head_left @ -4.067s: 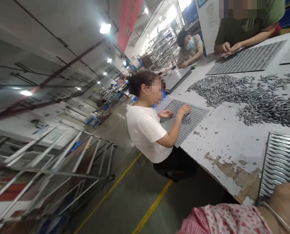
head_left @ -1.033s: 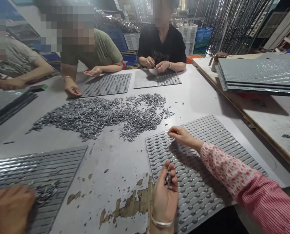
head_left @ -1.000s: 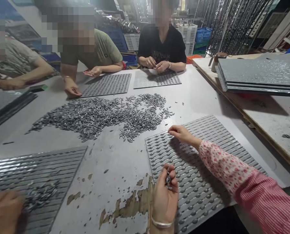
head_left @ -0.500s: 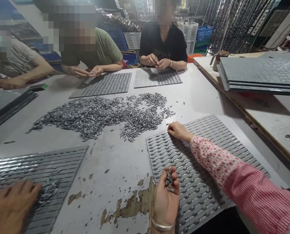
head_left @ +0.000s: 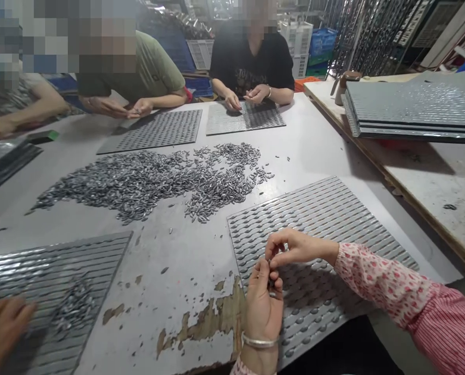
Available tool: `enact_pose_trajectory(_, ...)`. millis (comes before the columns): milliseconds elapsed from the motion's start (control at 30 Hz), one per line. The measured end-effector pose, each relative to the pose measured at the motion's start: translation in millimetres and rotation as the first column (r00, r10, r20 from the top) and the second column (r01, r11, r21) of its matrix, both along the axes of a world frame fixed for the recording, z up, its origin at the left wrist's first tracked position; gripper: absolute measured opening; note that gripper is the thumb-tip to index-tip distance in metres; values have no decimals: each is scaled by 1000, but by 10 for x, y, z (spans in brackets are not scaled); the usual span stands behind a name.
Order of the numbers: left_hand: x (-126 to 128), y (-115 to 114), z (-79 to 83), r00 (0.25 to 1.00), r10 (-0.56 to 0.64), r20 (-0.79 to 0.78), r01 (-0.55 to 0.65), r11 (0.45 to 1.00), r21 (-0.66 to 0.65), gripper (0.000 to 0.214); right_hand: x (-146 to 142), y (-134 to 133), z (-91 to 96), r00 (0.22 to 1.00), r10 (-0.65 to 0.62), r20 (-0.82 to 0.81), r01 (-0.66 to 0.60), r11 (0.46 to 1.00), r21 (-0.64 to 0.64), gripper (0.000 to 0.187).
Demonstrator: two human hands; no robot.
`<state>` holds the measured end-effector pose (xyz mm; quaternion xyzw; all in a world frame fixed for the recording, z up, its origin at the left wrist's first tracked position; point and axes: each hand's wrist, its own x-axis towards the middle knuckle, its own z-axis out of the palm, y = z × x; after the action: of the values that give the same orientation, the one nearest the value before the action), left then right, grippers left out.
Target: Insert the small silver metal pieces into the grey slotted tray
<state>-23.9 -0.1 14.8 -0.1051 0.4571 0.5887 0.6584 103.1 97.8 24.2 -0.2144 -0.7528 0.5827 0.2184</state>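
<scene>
My left hand (head_left: 264, 299), a bangle at its wrist, is palm up with fingers curled around a few small grey spindle-shaped pieces, mostly hidden. Against its fingertips, my right hand (head_left: 297, 247) pinches with thumb and forefinger; a dark bit of a spindle-shaped piece (head_left: 270, 264) shows between them. Under both hands lies a grey ridged board (head_left: 345, 216). Rows of the same pieces sit in its near and left part, while its far right part shows bare grooves. A big heap of loose spindle-shaped pieces (head_left: 138, 179) covers the table's middle.
Another person's hand (head_left: 3, 325) rests on a second ridged board (head_left: 111, 255) at lower left, beside a small pile of pieces (head_left: 76, 304). Across the table, two people work over boards (head_left: 170, 127). Stacked boards (head_left: 412, 104) stand on a side table at right.
My right hand has come back from the board's far left edge to my left hand's fingertips. At lower left, the other person's hand has drawn away from the small pile.
</scene>
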Motion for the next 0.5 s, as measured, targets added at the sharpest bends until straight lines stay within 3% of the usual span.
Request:
enact_pose_trajectory(100, 10, 3, 24, 1000, -8, -2, 8, 1000, 25, 8, -16, 4, -49, 997, -71, 17, 71, 997, 39, 19)
enact_pose_trajectory(167, 4, 6, 64, 1000, -27, 11, 27, 999, 20, 14, -15, 107, -117, 980, -196, 44, 194, 980, 41, 19)
enact_pose_trajectory(267, -6, 14, 124, 999, -42, 27, 43, 999, -31, 22, 32, 383, -278, 860, -487, 153, 478, 873, 93, 16)
enact_pose_trajectory(333, -9, 20, 140, 998, -33, 50, 37, 996, -84, 20, 81, 572, -398, 732, -632, 253, 584, 774, 243, 14)
enact_pose_trajectory(400, -12, 22, 137, 996, -25, 87, 36, 991, -126, 15, 119, 702, -499, 633, -699, 333, 571, 712, 408, 13)
enact_pose_trajectory(500, -21, 18, 133, 993, -36, 110, 48, 992, -115, 16, 133, 756, -589, 552, -732, 400, 481, 671, 564, 15)
